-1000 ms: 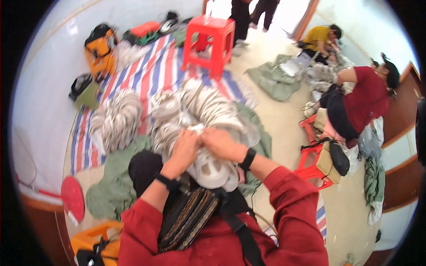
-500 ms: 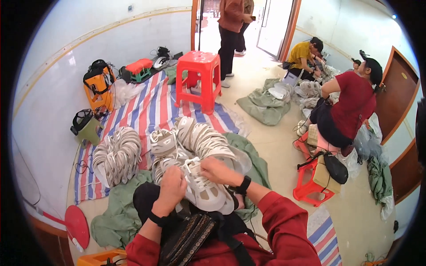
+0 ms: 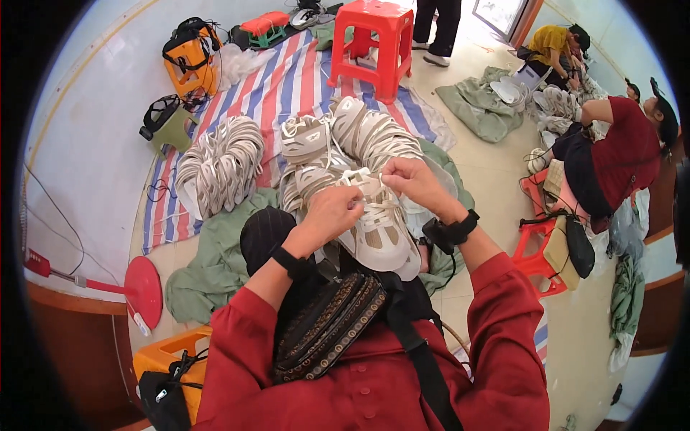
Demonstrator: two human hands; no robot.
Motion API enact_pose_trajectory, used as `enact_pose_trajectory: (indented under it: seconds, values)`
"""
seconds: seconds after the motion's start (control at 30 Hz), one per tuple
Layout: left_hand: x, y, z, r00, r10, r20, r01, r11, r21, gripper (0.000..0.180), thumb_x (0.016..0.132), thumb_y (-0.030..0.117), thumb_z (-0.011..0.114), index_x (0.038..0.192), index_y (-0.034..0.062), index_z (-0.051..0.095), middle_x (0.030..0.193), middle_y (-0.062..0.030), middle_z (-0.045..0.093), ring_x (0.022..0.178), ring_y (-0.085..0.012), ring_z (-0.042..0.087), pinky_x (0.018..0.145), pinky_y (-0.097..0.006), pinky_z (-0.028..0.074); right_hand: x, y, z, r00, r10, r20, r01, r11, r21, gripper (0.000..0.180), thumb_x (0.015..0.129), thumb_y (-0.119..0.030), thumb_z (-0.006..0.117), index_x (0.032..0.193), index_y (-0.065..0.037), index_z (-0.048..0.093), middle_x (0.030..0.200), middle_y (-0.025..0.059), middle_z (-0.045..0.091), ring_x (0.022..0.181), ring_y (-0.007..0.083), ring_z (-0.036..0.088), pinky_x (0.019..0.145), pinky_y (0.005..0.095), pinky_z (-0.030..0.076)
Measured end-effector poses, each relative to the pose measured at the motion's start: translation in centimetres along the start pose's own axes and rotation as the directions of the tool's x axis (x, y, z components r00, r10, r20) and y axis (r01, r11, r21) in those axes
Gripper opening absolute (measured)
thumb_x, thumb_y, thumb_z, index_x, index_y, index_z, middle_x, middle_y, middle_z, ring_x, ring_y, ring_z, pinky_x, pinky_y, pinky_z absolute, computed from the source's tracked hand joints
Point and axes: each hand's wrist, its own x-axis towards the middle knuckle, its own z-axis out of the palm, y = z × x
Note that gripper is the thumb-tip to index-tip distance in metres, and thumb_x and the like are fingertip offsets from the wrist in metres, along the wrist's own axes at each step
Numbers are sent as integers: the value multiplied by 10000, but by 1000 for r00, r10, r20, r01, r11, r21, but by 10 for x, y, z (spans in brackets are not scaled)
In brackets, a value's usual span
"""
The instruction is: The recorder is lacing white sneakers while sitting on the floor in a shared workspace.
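Head view: the right hand (image 3: 417, 185) pinched white laces (image 3: 376, 214), the left hand (image 3: 332, 214) curled (hold unclear), over a probably light, soft-topped shoe (image 3: 379, 235) best steadied by its firmer toe (image 3: 384, 256).

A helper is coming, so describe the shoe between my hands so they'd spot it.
From the red, white and blue striped sheet, come past the curved row of beige-and-white shoes toward the camera wearer. There is a beige-and-white lace-up shoe, toe toward the wearer. Unlike its neighbours, it has the left hand and right hand either side of its laces.
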Motion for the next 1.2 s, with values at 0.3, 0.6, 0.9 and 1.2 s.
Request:
enact_pose_trajectory:
  seconds: [0.3, 0.6, 0.9, 1.2]
  values:
    - [11, 1, 9, 997, -72, 11, 70, 992, 100, 198, 795, 203, 611, 899, 36, 614, 703, -186, 633, 714, -378, 627, 666, -471, 474, -20, -32, -4, 997, -67, -44, 72, 992, 106, 108, 918, -139, 605, 893, -35, 590, 740, -29, 551, 620, 38, 467, 583, 201, 393]
    - [6, 0, 8, 997, 76, -28, -67, 969, 239, 129, 833, 153, 553, 837, 25, 538, 675, -206, 599, 702, -413, 604, 639, -522, 448, -29, -59, -4, 995, -78, -55, 87, 982, 167, 114, 924, -150, 607, 897, -40, 595, 736, -28, 557, 617, 35, 474, 576, 188, 385]
    - [-90, -82, -134, 907, -104, -408, 331, 775, 538, 96, 802, 115, 561, 793, 22, 537, 657, -220, 585, 665, -443, 587, 594, -537, 440, -29, -69, -13, 991, -71, -116, 100, 957, 273, 107, 912, -147, 613, 901, -41, 610, 732, -26, 565, 622, 37, 492, 587, 195, 398]
    - [-195, -211, -206, 672, -538, -509, 739, 435, 515, 194, 777, 176, 613, 867, 4, 608, 841, -245, 639, 847, -415, 620, 699, -507, 465, 14, -27, 19, 1000, 9, 7, -8, 999, -40, 114, 916, -132, 573, 879, -27, 594, 729, -21, 571, 658, 52, 525, 608, 218, 420]
